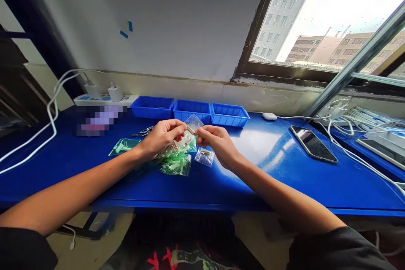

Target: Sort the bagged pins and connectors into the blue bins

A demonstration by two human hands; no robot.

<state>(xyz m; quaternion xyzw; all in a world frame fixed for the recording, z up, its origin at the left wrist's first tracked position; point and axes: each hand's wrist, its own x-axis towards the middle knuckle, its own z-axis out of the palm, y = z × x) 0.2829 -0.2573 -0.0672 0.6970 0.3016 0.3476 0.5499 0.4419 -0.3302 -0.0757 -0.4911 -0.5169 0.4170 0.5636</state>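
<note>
My left hand [163, 136] and my right hand [219, 142] meet above the middle of the blue table, their fingertips pinched on a small clear plastic bag [194, 121]. Slim brass-coloured metal pieces show in that bag; their exact kind is too small to tell. Below my hands lies a heap of clear and green bags [176, 165] with pale parts inside, partly hidden by my left hand. A green bag [122, 147] rests left of my left wrist. Beside the heap, under my right hand, is another little clear bag [204, 158] with brass-coloured pieces. Thin dark metal rods [144, 131] lie behind my left hand.
Three blue bins [230, 115] stand in a row along the wall. A power strip [107, 100] with chargers is at back left. To the right are a phone [313, 143], a white earbud case [269, 116], white cables and a metal frame bar [354, 67].
</note>
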